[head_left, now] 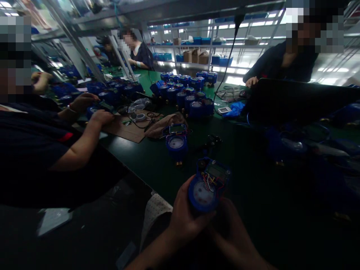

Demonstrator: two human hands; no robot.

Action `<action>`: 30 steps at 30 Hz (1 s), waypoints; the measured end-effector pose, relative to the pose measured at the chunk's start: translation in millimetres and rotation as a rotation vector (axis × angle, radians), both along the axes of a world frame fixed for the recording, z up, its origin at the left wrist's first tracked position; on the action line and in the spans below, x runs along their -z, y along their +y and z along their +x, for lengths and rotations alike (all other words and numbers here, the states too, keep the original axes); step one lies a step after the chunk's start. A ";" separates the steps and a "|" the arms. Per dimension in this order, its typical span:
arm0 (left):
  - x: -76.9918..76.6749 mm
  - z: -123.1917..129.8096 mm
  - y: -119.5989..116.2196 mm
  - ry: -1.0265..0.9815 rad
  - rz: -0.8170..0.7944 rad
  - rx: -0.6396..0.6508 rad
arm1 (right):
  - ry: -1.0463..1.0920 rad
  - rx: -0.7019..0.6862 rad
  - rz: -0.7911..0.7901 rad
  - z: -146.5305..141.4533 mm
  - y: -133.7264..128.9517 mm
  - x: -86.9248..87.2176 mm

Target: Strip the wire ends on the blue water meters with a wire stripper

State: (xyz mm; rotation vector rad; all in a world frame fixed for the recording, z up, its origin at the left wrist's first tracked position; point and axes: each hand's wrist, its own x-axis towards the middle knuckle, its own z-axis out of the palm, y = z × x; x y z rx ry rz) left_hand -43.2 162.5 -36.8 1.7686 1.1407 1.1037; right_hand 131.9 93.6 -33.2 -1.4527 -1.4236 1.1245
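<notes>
Green table [157, 170]: cardboard sheet [128, 132] lay at left edge. Our left hand [181, 215] gripped blue meter [201, 195] by same edge, nearer us, fingers wrapped round; right hand [229, 221] beside it, finger state we couldn't tell. Wires [209, 180] showed.

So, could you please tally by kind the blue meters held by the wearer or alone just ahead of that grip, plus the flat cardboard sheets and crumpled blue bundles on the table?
Blue meters: 2, the held meter in the left hand and the lone meter ahead
Cardboard sheet: 1
Crumpled blue bundle: 1
Total: 4
</notes>
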 end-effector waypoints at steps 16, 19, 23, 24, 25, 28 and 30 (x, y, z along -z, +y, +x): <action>-5.0 10.7 -9.1 0.095 0.090 -0.032 | 0.208 0.416 0.072 2.3 2.6 3.9; -3.1 7.0 -9.5 0.104 0.071 -0.026 | 0.014 0.532 0.320 7.7 19.5 -13.3; 0.8 3.4 -9.6 0.098 0.073 0.004 | -0.327 0.248 0.539 18.9 46.0 -55.5; 1.6 2.8 -9.2 0.097 0.082 0.004 | -0.387 0.165 0.514 21.6 52.0 -64.5; 2.2 2.4 -8.7 0.099 0.093 0.000 | -0.416 0.103 0.472 24.5 57.4 -71.5; 4.2 1.6 -6.9 0.110 0.134 -0.021 | -0.383 -0.011 0.383 34.5 66.9 -79.0; 6.8 2.3 -6.7 0.124 0.164 -0.026 | -0.289 -0.047 0.333 40.7 66.8 -77.5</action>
